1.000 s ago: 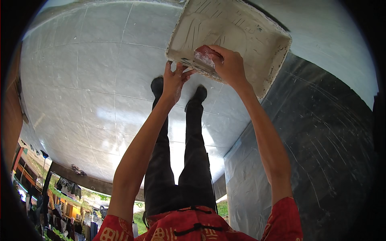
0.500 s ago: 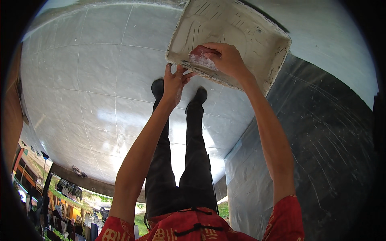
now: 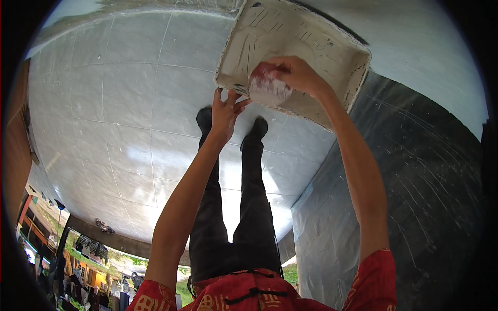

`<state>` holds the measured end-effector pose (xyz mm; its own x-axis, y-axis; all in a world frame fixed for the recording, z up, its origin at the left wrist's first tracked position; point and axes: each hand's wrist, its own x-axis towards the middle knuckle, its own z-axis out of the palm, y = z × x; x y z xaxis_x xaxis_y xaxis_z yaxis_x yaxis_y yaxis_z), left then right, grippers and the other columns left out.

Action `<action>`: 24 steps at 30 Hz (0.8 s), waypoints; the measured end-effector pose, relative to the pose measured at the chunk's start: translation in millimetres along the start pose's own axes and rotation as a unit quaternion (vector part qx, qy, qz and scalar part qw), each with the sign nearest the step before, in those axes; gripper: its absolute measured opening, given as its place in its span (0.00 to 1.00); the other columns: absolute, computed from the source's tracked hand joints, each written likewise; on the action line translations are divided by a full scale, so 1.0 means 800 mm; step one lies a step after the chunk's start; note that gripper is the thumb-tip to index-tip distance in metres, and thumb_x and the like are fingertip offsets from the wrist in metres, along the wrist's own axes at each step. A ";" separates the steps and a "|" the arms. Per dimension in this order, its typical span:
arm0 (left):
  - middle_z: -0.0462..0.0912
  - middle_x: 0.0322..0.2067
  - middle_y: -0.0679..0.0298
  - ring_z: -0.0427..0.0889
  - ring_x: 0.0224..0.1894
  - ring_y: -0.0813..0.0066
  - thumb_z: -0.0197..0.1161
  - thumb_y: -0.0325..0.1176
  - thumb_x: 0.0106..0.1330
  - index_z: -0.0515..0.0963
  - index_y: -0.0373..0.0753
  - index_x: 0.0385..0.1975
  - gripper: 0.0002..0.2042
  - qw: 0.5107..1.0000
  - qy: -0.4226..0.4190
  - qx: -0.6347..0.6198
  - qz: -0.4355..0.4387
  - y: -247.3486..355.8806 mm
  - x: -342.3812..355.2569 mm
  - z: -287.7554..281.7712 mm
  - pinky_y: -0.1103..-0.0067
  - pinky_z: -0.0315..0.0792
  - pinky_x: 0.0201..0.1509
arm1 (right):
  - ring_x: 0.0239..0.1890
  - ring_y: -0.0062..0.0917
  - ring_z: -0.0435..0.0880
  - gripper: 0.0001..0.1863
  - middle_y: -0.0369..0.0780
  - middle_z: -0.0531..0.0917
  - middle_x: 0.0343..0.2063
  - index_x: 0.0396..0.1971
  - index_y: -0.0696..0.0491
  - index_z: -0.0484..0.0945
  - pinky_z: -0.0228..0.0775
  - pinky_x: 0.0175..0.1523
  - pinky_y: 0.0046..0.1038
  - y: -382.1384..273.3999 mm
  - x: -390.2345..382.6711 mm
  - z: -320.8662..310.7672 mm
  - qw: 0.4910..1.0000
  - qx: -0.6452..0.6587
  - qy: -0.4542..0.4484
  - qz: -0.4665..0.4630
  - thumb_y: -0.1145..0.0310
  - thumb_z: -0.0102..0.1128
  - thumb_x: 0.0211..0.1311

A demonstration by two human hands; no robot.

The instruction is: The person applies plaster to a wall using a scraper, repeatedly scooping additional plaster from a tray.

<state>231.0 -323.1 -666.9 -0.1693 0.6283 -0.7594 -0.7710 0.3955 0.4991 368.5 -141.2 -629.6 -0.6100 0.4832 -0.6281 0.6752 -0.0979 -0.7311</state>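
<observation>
At the top of the view is a shallow, pale mixing tray [image 3: 332, 57] with streaked, crusted whitish residue over its floor and rim. My left hand [image 3: 224, 115] is at its near-left corner, fingertips against the edge and the thumb side along the near wall. Part of that grip is hidden by the rim. My right hand [image 3: 301, 76] pinches a red hand-held scraper-like piece [image 3: 270, 88] by its upper edge, just over the near side of the tray. Its broad lower face is coated with white, and its exact kind is hard to make out.
Below are my dark-trousered legs and black shoes [image 3: 204, 120] on a grey tiled floor [image 3: 124, 129]. A dark, scratched panel [image 3: 394, 171] stands along the right. Outside, at the lower left, are greenery and several blurred objects.
The red piece has tilted, showing more of its white-coated face, and shifted slightly right in my right hand. My left hand remains at the tray's corner; the view has shifted a little.
</observation>
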 end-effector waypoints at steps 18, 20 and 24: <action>0.66 0.61 0.48 0.67 0.62 0.55 0.42 0.43 0.75 0.57 0.35 0.65 0.24 0.877 0.000 0.308 0.369 0.252 -0.176 0.204 0.67 0.64 0.62 | 0.35 0.20 0.83 0.20 0.41 0.82 0.36 0.52 0.65 0.69 0.81 0.38 0.21 -0.280 -0.293 -0.146 0.843 0.447 0.219 -0.206 0.73 0.57 0.64; 0.66 0.60 0.48 0.67 0.62 0.54 0.42 0.43 0.75 0.59 0.34 0.64 0.23 0.829 -0.051 0.316 0.460 0.305 -0.214 0.258 0.67 0.63 0.63 | 0.35 0.20 0.83 0.19 0.41 0.82 0.37 0.52 0.65 0.69 0.81 0.40 0.23 -0.327 -0.340 -0.168 0.821 0.457 0.237 -0.245 0.73 0.57 0.64; 0.67 0.60 0.49 0.67 0.62 0.53 0.44 0.41 0.74 0.62 0.34 0.61 0.22 0.694 -0.122 0.344 0.620 0.394 -0.301 0.341 0.66 0.60 0.65 | 0.38 0.22 0.83 0.21 0.43 0.81 0.41 0.53 0.66 0.68 0.80 0.43 0.25 -0.405 -0.442 -0.197 0.780 0.456 0.276 -0.328 0.72 0.57 0.63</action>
<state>196.2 -166.8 -212.9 -0.2672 0.8329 0.4846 0.3646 -0.3782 0.8509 430.8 -143.1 -128.3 -0.2593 0.9657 -0.0138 -0.4365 -0.1299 -0.8903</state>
